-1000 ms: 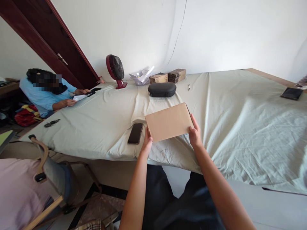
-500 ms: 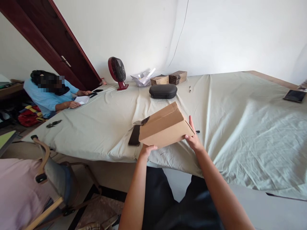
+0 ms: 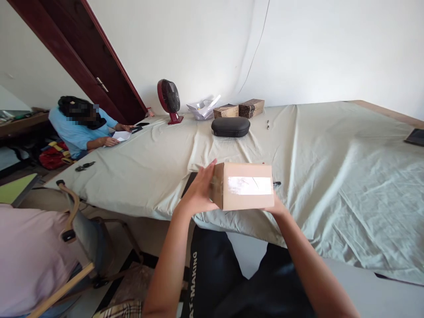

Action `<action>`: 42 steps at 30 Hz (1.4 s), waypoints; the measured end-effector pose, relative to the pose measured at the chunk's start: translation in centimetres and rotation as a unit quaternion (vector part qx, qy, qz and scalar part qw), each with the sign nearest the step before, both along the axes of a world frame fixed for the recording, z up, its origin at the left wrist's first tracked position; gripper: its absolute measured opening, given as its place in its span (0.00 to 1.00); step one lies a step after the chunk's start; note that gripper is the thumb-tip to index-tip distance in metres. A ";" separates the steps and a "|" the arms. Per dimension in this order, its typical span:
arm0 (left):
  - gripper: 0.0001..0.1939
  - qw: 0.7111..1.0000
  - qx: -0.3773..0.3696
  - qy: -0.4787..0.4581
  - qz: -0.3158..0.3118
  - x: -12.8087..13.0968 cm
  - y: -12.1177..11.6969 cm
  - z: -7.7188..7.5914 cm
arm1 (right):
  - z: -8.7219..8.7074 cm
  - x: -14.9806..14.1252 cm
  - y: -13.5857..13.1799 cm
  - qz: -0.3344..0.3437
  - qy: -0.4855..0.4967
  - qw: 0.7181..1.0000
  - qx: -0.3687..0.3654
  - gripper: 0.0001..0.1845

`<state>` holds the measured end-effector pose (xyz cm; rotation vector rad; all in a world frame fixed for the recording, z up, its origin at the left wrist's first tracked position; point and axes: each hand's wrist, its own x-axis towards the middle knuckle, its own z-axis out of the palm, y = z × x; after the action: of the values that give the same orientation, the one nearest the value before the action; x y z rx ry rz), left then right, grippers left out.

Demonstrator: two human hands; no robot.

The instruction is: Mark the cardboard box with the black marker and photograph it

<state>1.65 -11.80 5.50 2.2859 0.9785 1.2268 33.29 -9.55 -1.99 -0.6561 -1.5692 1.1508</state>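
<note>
Between my two hands I hold a brown cardboard box (image 3: pixel 247 201) above the table's near edge. A white label (image 3: pixel 250 185) with worn print is on the face turned toward me. My left hand (image 3: pixel 200 187) grips the box's left end, fingers over its side and thumb beneath. My right hand (image 3: pixel 277 205) supports the lower right end, and most of its fingers are hidden behind the box. Partly covered by my left hand, a dark phone (image 3: pixel 188 183) lies on the cloth. The tip of a black pen (image 3: pixel 277 183) shows just right of the box.
A black zip case (image 3: pixel 231 126) lies beyond the box, before two cardboard boxes (image 3: pixel 251 107) and a white plastic bag (image 3: pixel 200 110). A red fan (image 3: pixel 169 99) stands to their left. Another person (image 3: pixel 74 128) sits far left with paper; a chair (image 3: pixel 86 225) stands nearer.
The box has turned, bringing its labelled face toward me. My left hand has moved from under its near corner up onto its left side. My view has shifted slightly left.
</note>
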 end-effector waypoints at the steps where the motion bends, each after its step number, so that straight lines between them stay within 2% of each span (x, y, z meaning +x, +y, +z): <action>1: 0.72 0.999 0.002 0.031 -0.016 -0.1 0.0 1.2 | 1.0 -0.1 -0.7 0.000 -0.007 1.000 0.024 0.63; 3: 0.69 0.997 0.033 0.066 -0.026 -0.1 0.0 2.6 | 3.0 0.2 -2.1 0.014 -0.032 0.998 0.052 0.69; 6: 0.60 0.984 0.156 0.078 -0.041 -0.3 0.0 2.5 | 5.2 1.5 -4.1 0.113 -0.002 0.994 0.007 0.76; 8: 0.52 0.965 0.237 0.089 -0.068 -0.5 0.0 1.5 | 5.8 2.4 -4.8 0.136 0.036 0.987 -0.074 0.73; 10: 0.45 0.954 0.266 0.103 -0.093 -0.7 -0.1 0.3 | 6.0 2.7 -4.9 0.114 0.028 0.976 -0.184 0.61; 12: 0.42 0.960 0.241 0.102 -0.102 -0.7 -0.7 -0.8 | 6.0 2.7 -4.7 0.089 -0.002 0.959 -0.269 0.49; 13: 0.42 0.969 0.206 0.091 -0.097 -0.7 -1.1 -1.3 | 5.8 2.6 -4.5 0.077 -0.007 0.957 -0.280 0.45; 16: 0.55 0.997 0.018 -0.015 -0.067 -0.3 -2.4 -2.5 | 5.1 2.5 -4.5 0.038 0.020 0.978 -0.205 0.44; 17: 0.58 0.993 -0.059 -0.081 -0.061 0.0 -2.8 -2.8 | 4.8 2.5 -4.7 0.031 0.019 0.986 -0.163 0.47; 19: 0.59 0.957 -0.189 -0.207 -0.069 0.7 -3.3 -3.4 | 4.3 2.3 -5.1 0.038 -0.016 0.995 -0.092 0.57; 21: 0.62 0.928 -0.255 -0.252 -0.100 1.4 -3.4 -3.7 | 4.0 2.1 -5.3 0.053 -0.056 0.995 -0.057 0.59; 23: 0.71 0.936 -0.257 -0.207 -0.126 1.8 -3.2 -3.8 | 3.9 1.7 -4.9 0.075 -0.074 0.993 -0.054 0.50; 25: 0.79 0.958 -0.212 -0.147 -0.123 1.8 -2.8 -3.7 | 3.7 1.4 -3.9 0.092 -0.072 0.991 -0.060 0.40; 28: 0.80 0.982 -0.101 -0.122 -0.099 1.6 -1.8 -2.9 | 2.8 1.4 -2.0 0.063 -0.055 0.994 -0.064 0.39; 30: 0.74 0.987 -0.028 -0.129 -0.091 1.7 -1.2 -1.9 | 1.5 1.5 -1.0 0.034 -0.040 0.996 -0.072 0.41; 31: 0.67 0.988 -0.001 -0.129 -0.086 1.8 -0.9 -1.4 | 0.8 1.6 -0.7 0.026 -0.035 0.996 -0.076 0.43; 34: 0.38 0.991 0.047 -0.106 -0.066 2.7 -0.5 0.2 | -1.0 1.6 -0.4 0.010 -0.033 0.996 -0.087 0.46; 36: 0.24 0.994 0.066 -0.074 -0.055 3.5 -0.3 0.8 | -1.8 1.4 -0.5 0.003 -0.039 0.995 -0.087 0.50; 39: 0.19 0.996 0.081 -0.031 -0.031 4.4 -0.1 0.9 | -2.2 1.2 -0.6 0.016 -0.045 0.997 -0.068 0.55; 42: 0.15 0.995 0.095 -0.035 -0.013 4.7 0.5 0.6 | -2.2 1.0 -0.7 0.030 -0.054 0.997 -0.049 0.56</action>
<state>6.34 -11.32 6.13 2.3713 0.8364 1.4351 34.25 -10.21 -4.21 -0.7502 -1.6403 1.2606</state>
